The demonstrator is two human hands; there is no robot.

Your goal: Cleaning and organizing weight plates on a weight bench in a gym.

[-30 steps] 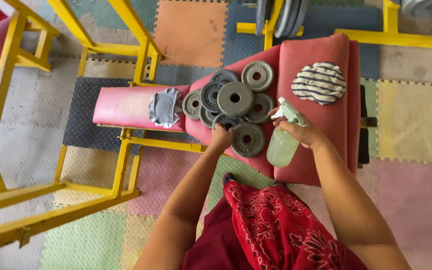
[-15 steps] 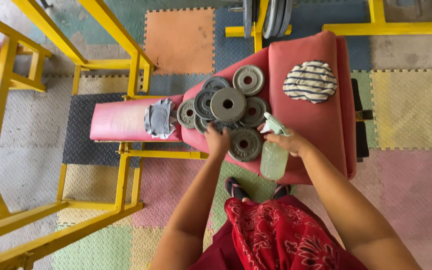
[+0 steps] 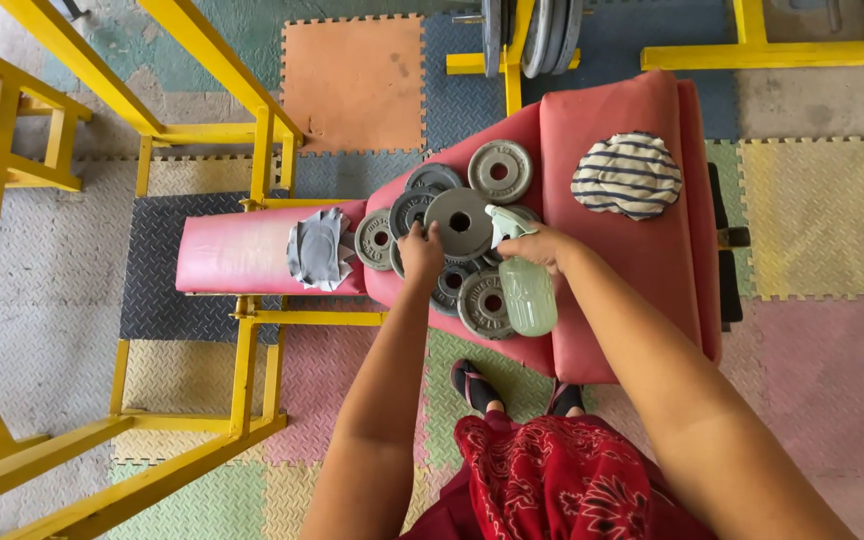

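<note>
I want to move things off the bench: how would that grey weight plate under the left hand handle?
The grey weight plate looks like metal, so probably stiff and heavy. It lies flat on other plates, so a push from the left hand might slide it off.

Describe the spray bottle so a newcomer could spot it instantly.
Find the red padded bench in the middle of the mat floor, then the cluster of grey weight plates on it. At the cluster's right edge, the right hand holds the spray bottle: the only pale green, translucent thing among round metal discs.

Left hand (image 3: 420, 250) covers part of the weight plates (image 3: 459, 222) piled on the bench (image 3: 642, 290). Top edge crops the racked plates (image 3: 532, 35).
</note>
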